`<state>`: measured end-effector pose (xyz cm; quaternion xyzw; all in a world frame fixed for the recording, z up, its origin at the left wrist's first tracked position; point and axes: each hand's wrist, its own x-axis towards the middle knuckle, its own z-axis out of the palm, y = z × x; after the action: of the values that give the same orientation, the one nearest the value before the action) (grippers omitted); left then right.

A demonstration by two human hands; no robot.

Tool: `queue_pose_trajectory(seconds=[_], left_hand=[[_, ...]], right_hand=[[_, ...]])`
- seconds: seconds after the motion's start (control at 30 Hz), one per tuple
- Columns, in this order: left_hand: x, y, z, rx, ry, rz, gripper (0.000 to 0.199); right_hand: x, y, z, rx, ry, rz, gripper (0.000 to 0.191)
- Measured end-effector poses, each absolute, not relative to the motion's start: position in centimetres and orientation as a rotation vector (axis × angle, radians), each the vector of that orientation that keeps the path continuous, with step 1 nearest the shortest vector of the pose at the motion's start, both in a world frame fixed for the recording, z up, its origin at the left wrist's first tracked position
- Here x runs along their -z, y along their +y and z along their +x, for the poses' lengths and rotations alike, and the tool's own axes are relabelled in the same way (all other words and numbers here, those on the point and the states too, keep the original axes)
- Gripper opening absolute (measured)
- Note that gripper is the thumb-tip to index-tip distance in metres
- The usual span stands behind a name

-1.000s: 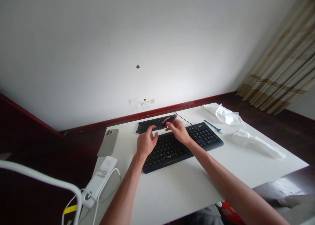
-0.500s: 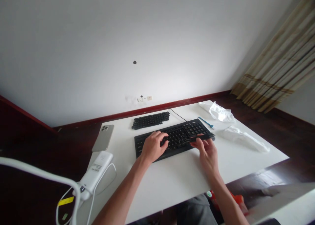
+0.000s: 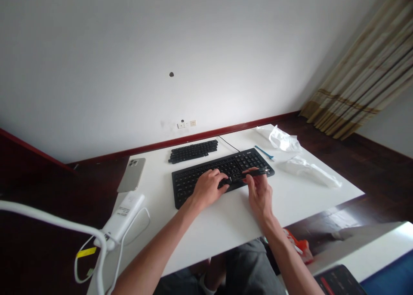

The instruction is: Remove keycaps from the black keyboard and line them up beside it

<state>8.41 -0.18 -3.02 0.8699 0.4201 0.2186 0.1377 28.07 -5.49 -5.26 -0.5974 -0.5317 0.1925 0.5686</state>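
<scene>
A black full-size keyboard (image 3: 190,187) lies on the white table, with rows of keys or exposed key positions across it. My left hand (image 3: 210,186) rests over its middle front, the fingers bent and the thumb a little apart from the forefinger. In my right hand (image 3: 260,194) is a slim black tool (image 3: 256,173), held nearly level above the right part of the keyboard, its tip pointing left toward my left fingers. Its exact kind is too small to tell. Behind the keyboard lies a ragged-edged block of black keycaps (image 3: 193,152). A blue pry tool (image 3: 263,152) sits to the right.
A phone (image 3: 132,174) lies at the table's left edge, nearer me a white power strip (image 3: 121,217) with cables. Crumpled white plastic bags (image 3: 280,139) lie on the right. A thin black cable (image 3: 229,143) runs behind the keyboard. A dark device (image 3: 340,280) shows at bottom right.
My view has shifted slightly. My left hand has moved right along the keyboard, and my right hand has brought the black tool leftward, closer to it.
</scene>
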Motion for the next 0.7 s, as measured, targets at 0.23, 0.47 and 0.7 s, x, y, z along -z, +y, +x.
queue_pose_trajectory(seconds=[0.23,0.47,0.7], left_hand=[[2.39,0.75,9.45,-0.56,1.196,2.461,0.008],[2.77,0.44,9.33,-0.578,1.177,2.457,0.009],[3.39,0.34,9.23,-0.638,1.156,2.476,0.01]], right_hand=[[5.38,-5.77,28.12,-0.381,-1.282,-1.436,0.031],[4.98,-5.77,27.96,-0.362,-1.319,-1.478,0.029],[5.16,-5.43,28.0,-0.417,-1.271,-1.464,0.025]])
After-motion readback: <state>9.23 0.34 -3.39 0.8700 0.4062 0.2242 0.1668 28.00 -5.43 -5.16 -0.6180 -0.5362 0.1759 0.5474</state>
